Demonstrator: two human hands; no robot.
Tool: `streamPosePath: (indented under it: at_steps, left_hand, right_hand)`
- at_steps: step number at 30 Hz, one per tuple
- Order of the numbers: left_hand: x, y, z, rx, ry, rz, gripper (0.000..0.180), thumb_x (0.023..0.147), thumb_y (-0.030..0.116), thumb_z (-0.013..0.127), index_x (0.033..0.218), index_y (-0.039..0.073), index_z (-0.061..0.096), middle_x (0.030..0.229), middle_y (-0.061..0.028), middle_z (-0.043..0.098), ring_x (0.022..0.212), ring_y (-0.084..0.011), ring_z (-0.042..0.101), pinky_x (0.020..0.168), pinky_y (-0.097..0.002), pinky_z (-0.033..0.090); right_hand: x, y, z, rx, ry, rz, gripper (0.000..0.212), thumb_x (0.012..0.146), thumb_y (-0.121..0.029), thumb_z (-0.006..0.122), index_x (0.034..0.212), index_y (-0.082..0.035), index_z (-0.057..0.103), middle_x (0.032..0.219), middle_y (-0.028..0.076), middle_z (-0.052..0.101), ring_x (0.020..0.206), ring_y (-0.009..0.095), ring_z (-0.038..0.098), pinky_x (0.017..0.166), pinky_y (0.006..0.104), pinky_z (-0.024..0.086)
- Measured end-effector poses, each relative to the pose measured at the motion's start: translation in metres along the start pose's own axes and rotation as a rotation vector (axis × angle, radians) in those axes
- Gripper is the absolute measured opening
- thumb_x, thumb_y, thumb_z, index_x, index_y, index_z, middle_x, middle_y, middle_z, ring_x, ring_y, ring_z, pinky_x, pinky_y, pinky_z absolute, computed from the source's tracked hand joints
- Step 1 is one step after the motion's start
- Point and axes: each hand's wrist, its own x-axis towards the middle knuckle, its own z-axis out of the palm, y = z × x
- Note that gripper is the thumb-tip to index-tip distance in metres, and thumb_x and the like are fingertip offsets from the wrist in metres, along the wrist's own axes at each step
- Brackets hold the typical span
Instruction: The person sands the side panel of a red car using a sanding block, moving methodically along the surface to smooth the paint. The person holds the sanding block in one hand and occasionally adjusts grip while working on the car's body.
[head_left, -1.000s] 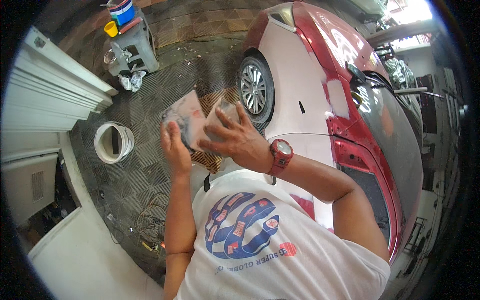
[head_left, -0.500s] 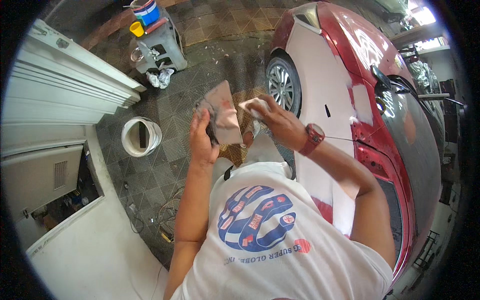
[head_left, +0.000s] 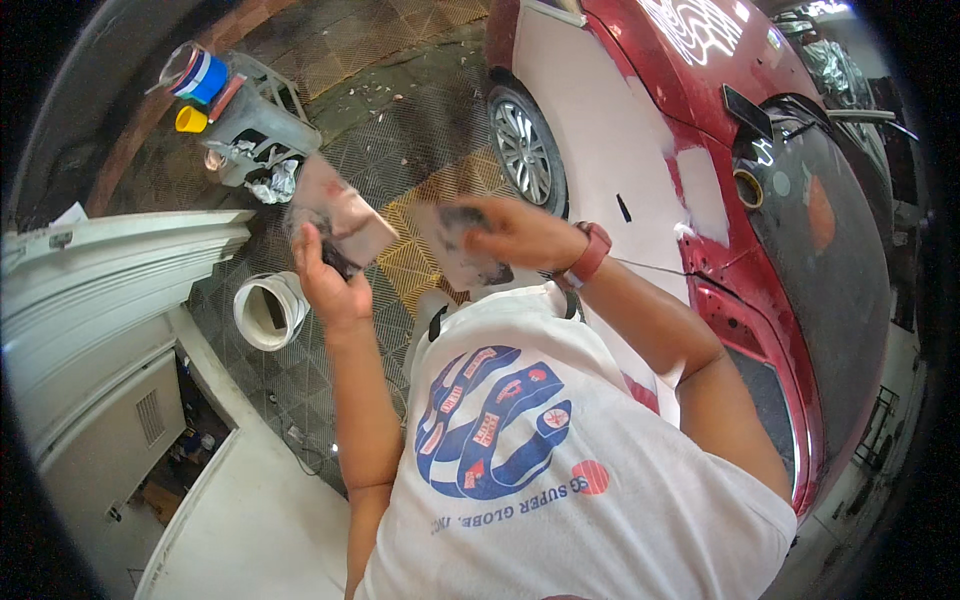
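My left hand [head_left: 332,290] grips a thin, flat pinkish plate [head_left: 348,208] by its lower left edge, thumb on top. Reddish stains and dark smudges mark its face. To the right of it, my right hand [head_left: 525,235], smeared by motion, has its fingers curled over a pale greyish flat piece [head_left: 440,265] with dark patches. Blur hides that piece's exact kind. The two flat pieces are apart, in front of my waist. On my right stands a red car [head_left: 650,80] with its side panel [head_left: 595,120] coated pale pink.
A white bucket [head_left: 292,325] stands on the floor at left, near a white door frame [head_left: 120,235]. Beyond it, a grey stool [head_left: 250,125] bears a blue-and-white pail [head_left: 205,80] and a yellow cup [head_left: 190,120]. A tape roll [head_left: 747,190] rests on the car.
My left hand has shifted left with the pinkish plate. The right hand has moved left, now showing a larger smudged piece than the small whitish one before. The view has turned.
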Motion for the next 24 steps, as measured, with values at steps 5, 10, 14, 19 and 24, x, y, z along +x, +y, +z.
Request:
streamPosePath:
  at_steps: [5, 10, 14, 19, 24]
  left_hand:
    - [0.012, -0.007, 0.043, 0.101, -0.398, -0.505, 0.047, 0.105, 0.028, 0.062, 0.145, 0.004, 0.055, 0.134, -0.0089, 0.067, 0.12, -0.0229, 0.067, 0.104, -0.0371, 0.053]
    - [0.062, -0.011, 0.071, -0.009, -0.405, -0.49, 0.047, 0.107, 0.031, 0.059, 0.146, 0.005, 0.052, 0.137, -0.0081, 0.064, 0.124, -0.021, 0.064, 0.105, -0.0373, 0.052]
    - [0.081, 0.001, 0.096, 0.252, -0.34, -0.416, 0.062, 0.109, 0.04, 0.055, 0.154, 0.0, 0.041, 0.147, -0.0143, 0.056, 0.135, -0.0262, 0.056, 0.113, -0.0402, 0.045]
    - [0.139, 0.023, 0.087, 0.629, -0.315, 0.004, 0.071, 0.109, 0.045, 0.053, 0.157, -0.005, 0.035, 0.151, -0.0227, 0.05, 0.138, -0.0292, 0.052, 0.113, -0.0407, 0.043]
    - [0.201, 0.031, 0.037, 0.174, 0.128, -0.02, 0.068, 0.108, 0.045, 0.052, 0.151, -0.007, 0.042, 0.147, -0.0245, 0.054, 0.133, -0.0336, 0.056, 0.109, -0.0416, 0.048]
  right_hand:
    - [0.025, -0.016, -0.072, 0.668, 0.11, -0.015, 0.038, 0.098, -0.005, 0.07, 0.134, 0.0, 0.056, 0.121, 0.005, 0.071, 0.113, 0.013, 0.067, 0.096, 0.0311, 0.056]
    - [0.049, 0.005, -0.106, 0.049, 0.206, 0.122, 0.055, 0.09, -0.004, 0.077, 0.139, 0.0, 0.054, 0.128, 0.01, 0.067, 0.115, 0.025, 0.067, 0.1, 0.0335, 0.052]
    - [0.096, -0.059, -0.09, -0.808, 0.396, -0.275, 0.066, 0.083, 0.0, 0.073, 0.144, -0.017, 0.056, 0.134, 0.012, 0.063, 0.126, 0.031, 0.06, 0.111, 0.0456, 0.043]
    - [0.145, -0.071, 0.01, -1.305, 0.395, -0.405, 0.067, 0.079, -0.005, 0.07, 0.139, -0.034, 0.062, 0.146, 0.009, 0.053, 0.148, 0.036, 0.041, 0.119, 0.0719, 0.02]
    - [0.17, -0.098, 0.048, -1.375, 0.157, -0.347, 0.055, 0.087, -0.009, 0.065, 0.136, -0.032, 0.064, 0.148, 0.009, 0.051, 0.147, 0.04, 0.042, 0.115, 0.0809, 0.015]
